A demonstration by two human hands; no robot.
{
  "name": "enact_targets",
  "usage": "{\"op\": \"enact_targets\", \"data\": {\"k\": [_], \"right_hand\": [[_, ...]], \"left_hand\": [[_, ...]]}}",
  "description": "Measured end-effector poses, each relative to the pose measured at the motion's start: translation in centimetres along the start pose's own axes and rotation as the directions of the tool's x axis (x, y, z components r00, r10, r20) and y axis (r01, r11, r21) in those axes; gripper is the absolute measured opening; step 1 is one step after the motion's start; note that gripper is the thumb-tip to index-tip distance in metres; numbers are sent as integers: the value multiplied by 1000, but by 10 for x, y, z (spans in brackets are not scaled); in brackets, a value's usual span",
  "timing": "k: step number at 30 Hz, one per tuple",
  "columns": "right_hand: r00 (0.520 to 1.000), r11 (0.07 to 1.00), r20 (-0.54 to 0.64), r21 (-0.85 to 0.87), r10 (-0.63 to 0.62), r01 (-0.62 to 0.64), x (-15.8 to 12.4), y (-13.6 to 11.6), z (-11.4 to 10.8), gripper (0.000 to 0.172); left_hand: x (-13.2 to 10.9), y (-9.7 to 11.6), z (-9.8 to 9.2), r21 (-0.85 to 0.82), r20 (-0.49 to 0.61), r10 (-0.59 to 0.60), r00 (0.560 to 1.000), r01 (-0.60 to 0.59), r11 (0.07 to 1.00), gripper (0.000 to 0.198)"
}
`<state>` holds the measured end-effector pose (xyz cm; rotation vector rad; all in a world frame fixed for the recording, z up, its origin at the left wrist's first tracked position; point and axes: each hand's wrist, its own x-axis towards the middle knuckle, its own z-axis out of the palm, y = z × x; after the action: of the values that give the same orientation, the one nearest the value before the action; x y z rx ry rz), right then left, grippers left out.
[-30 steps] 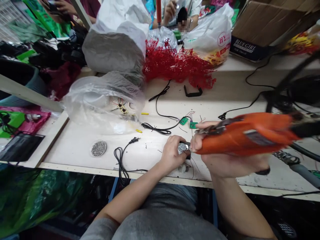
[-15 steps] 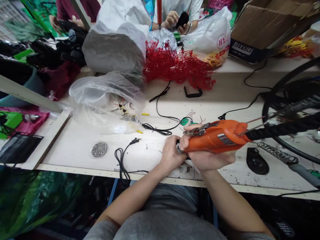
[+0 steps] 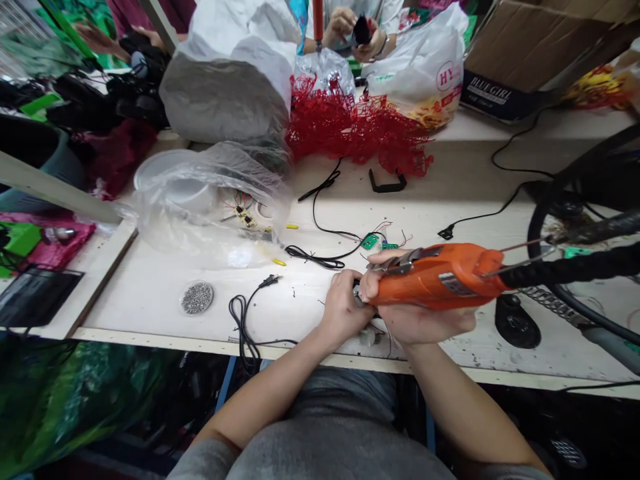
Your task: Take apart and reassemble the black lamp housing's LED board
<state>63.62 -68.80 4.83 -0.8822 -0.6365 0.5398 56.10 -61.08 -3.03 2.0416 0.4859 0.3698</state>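
Observation:
My right hand (image 3: 425, 319) is wrapped round an orange electric screwdriver (image 3: 440, 275), held tilted with its nose toward my left hand and its black cord running off to the right. My left hand (image 3: 346, 307) is closed beside the nose, around a dark part that my fingers mostly cover; its kind does not show. Just beyond the hands lie small green circuit boards (image 3: 371, 242) with thin red wires. A round dish of small metal screws (image 3: 197, 297) sits on the bench to the left. Between dish and hands is a black power cord (image 3: 243, 313) with a plug.
A clear plastic bag (image 3: 210, 207) covers a white tub and wired boards at left. Red plastic netting (image 3: 350, 127) and a black bracket (image 3: 387, 181) lie at the back. A carton (image 3: 525, 60) stands far right. Across the bench, a person's hands (image 3: 367, 41) hold a dark object.
My hands stay together with the screwdriver, which shifts very slightly right. The black hose at right has swung a little. Across the bench, the person's hands and dark object have moved slightly.

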Motion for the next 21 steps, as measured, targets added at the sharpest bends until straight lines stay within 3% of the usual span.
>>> {"op": "enact_targets", "data": {"k": [9,11,15,21], "right_hand": [[1000,999,6,27,17,-17,-7,19,-9,74],[1000,999,-21,46,-10,11,-6,21,-8,69],[1000,999,-16,41,-13,13,-1,15,-2,59],[998,997,-9,-43,64,-65,20,6,13,72]], "left_hand": [[-2,-4,5,-23,-54,8,998,-9,1000,40],[-2,-3,5,-17,-84,7,996,-9,1000,36],[-3,2,3,-8,-74,-68,995,68,998,31],[-4,7,-1,-134,-40,-154,987,147,980,36]]}}
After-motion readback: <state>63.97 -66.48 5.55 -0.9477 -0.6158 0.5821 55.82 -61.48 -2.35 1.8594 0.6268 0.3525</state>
